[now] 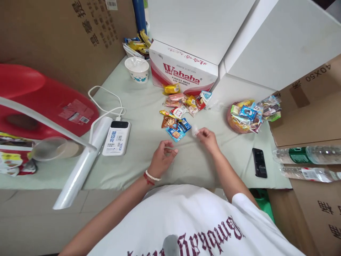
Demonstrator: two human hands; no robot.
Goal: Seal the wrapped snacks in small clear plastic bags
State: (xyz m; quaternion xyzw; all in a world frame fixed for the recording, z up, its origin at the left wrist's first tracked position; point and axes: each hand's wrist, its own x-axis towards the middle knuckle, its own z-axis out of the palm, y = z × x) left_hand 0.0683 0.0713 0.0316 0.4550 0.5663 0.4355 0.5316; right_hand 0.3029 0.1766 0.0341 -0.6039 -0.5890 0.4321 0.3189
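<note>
2 hands (161,158) (209,139) (crinkly clear wrapper (195,131))

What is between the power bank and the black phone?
In the head view, both hands, left hand and right hand, lie between the power bank and black phone.

Both bare forearms reach forward, hands close together.

The left hand (161,157) curls loosely, palm turned inward, thumb and fingertips nearly meeting, a bead bracelet and red cord at its wrist. The right hand (208,138) sits slightly farther ahead, its fingers pinched together at the tips.
</note>
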